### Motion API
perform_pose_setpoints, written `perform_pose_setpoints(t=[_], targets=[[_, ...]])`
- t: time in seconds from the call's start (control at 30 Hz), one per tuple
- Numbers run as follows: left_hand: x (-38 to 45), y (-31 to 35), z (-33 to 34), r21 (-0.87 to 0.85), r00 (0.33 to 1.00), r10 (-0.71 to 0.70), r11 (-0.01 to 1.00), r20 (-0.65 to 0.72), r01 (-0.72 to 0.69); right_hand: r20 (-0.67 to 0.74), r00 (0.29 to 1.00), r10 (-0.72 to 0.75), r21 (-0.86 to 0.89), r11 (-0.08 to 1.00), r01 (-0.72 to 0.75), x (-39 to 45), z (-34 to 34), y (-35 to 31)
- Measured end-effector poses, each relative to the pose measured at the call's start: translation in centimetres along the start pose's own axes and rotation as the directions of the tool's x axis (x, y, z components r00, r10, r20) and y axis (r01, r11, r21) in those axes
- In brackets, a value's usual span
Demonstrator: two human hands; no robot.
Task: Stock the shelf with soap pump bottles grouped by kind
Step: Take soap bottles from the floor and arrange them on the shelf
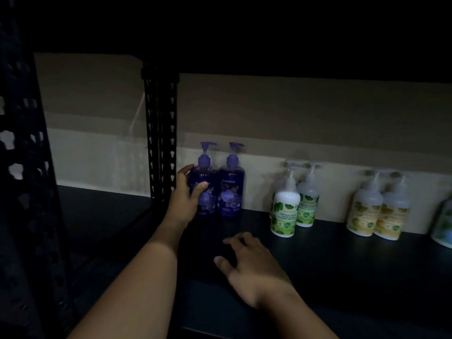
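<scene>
Beside the black upright post [160, 133]: two purple pump bottles at the back of the dark shelf [342, 260], upright, touching or nearly so.
Left purple bottle [204, 184]: nearest the post, gripped by the left hand [187, 196], thumb across the label, fingers curled round the far side.
Right purple bottle [231, 187]: just beyond it from the post, free of any hand.
Right hand [247, 258]: fingers spread and relaxed, holding nothing, low over the shelf in front of the purple pair.
Step in hand, as judged: seating the left purple bottle against its twin; best kept upright, label forward, slid rather than tipped.
Further from the post: green-label pair [293, 211], then yellow-label pair [379, 216], one more bottle [444, 223] cut off at the edge.
Obstacles: the post close by the left wrist; dim light, labels hard to read.
</scene>
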State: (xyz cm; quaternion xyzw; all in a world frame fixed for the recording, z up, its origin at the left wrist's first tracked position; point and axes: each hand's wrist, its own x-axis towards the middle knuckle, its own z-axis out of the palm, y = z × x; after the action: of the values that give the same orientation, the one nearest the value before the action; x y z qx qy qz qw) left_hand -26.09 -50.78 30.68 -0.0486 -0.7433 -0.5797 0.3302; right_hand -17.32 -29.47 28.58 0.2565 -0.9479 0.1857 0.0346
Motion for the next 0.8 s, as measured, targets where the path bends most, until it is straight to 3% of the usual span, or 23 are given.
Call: perform_pose_setpoints(t=[0.43, 0.8], targets=[[0.9, -0.8, 1.3, 0.097, 0.998, -0.007, 0.995, -0.066, 0.013, -0.001, 1.0, -0.022, -0.01, 1.0, 0.022, 0.5, 0.3, 0.4], [1.5, -1.7, 1.4, 0.15, 0.999, -0.033, 0.988, 0.019, 0.03, -0.028, 0.999, -0.031, 0.004, 1.0, 0.031, 0.7, 0.4, 0.6]])
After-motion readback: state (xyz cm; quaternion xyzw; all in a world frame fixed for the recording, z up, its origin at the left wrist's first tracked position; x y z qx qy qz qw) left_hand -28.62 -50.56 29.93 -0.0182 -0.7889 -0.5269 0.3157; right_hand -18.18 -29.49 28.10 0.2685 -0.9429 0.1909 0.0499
